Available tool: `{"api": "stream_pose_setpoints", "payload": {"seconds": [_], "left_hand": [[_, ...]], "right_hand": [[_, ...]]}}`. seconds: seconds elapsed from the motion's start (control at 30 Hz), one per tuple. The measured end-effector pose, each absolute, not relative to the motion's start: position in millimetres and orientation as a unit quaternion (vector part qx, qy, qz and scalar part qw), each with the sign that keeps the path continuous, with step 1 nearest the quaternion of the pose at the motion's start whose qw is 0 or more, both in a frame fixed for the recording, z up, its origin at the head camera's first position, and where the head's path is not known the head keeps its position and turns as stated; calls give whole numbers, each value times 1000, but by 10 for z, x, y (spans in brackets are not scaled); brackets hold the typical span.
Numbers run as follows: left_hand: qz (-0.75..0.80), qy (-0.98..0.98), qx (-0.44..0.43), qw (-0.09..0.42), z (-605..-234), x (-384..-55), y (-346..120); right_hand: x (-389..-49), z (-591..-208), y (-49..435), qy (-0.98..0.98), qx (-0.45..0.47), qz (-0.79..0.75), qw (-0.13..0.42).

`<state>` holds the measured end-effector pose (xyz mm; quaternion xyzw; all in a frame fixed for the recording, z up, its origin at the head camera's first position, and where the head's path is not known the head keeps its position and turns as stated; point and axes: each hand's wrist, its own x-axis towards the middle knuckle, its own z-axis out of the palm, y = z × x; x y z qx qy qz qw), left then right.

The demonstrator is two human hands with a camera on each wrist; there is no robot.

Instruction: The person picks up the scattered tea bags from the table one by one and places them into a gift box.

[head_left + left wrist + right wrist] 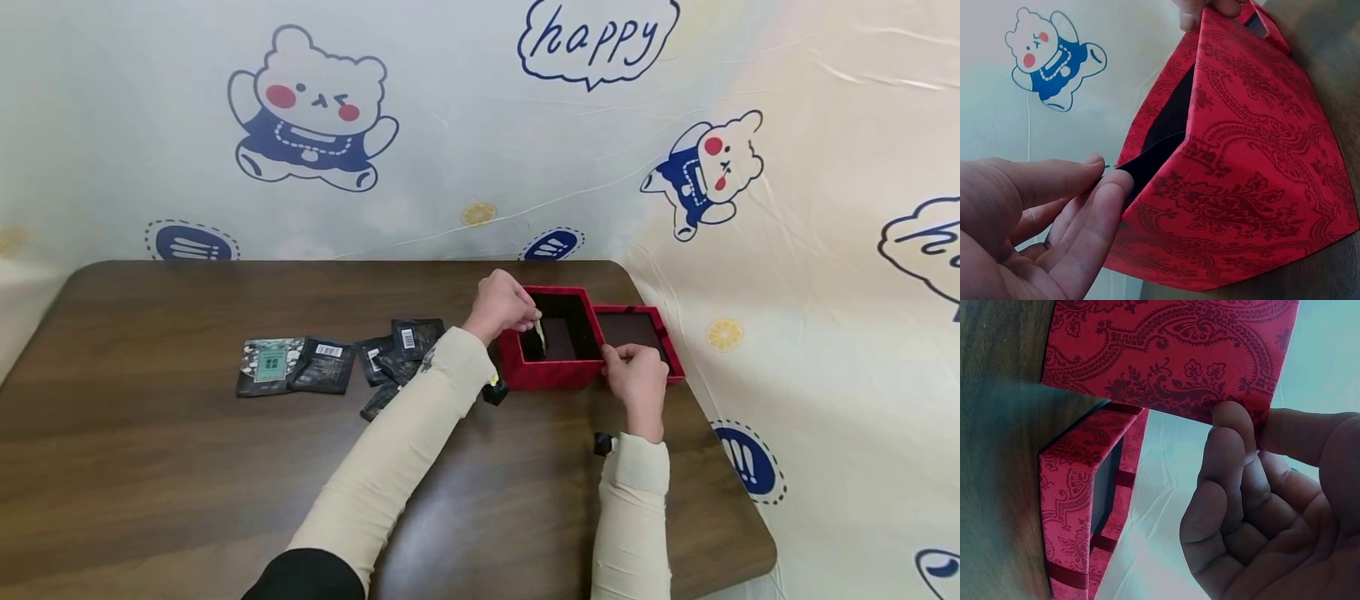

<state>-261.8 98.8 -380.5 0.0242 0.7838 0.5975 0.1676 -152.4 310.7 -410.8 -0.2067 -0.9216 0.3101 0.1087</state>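
Note:
A deep red patterned box (551, 378) with a dark interior stands open on the table, shown up close in both wrist views. The left hand (502, 305) pinches a thin black packet (1154, 156) between thumb and fingertips at the box's left rim. Part of that packet hangs inside the box, its lower end hidden by the wall in the left wrist view. At the near right corner, the right hand (637, 383) grips the box's upper edge between thumb and fingers. Beside the box lies its shallow red lid (1069, 506), dark inside.
Several black packets (405, 342) lie in a loose pile left of the box. Farther left, a patterned packet with a green label (271, 363) is partly overlapped by a black one (326, 371). The brown table (187, 483) ends just right of the lid, near the printed cloth.

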Motion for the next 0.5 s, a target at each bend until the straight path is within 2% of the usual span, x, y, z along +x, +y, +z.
{"api": "stream_pose_setpoints", "payload": {"seconds": [0.5], "left_hand": [[541, 823, 22, 175, -3749, -2638, 1011]], "right_hand": [[-1519, -4100, 3099, -926, -198, 304, 109]]}}
